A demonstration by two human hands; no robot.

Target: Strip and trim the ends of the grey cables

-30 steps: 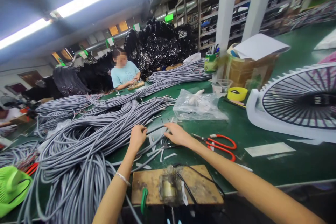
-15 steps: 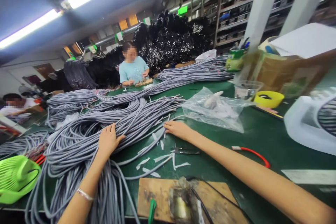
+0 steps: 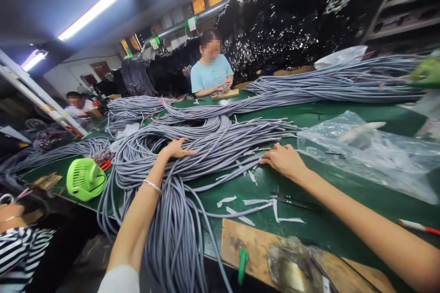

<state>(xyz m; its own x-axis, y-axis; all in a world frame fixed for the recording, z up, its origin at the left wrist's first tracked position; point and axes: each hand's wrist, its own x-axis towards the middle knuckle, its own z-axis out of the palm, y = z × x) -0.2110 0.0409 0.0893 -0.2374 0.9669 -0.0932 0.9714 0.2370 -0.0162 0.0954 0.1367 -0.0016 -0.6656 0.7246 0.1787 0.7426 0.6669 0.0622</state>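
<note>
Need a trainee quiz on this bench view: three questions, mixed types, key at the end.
1. Multiple choice: what is the person's left hand over?
A) white strips
B) grey cable bundle
C) lime-green fan
2. True or false: the wooden board lies nearer the camera than the clear plastic bag.
3. Short answer: which of the person's own hands is closer to that bag?

Key: 1 B; 2 True; 3 the right hand.
</note>
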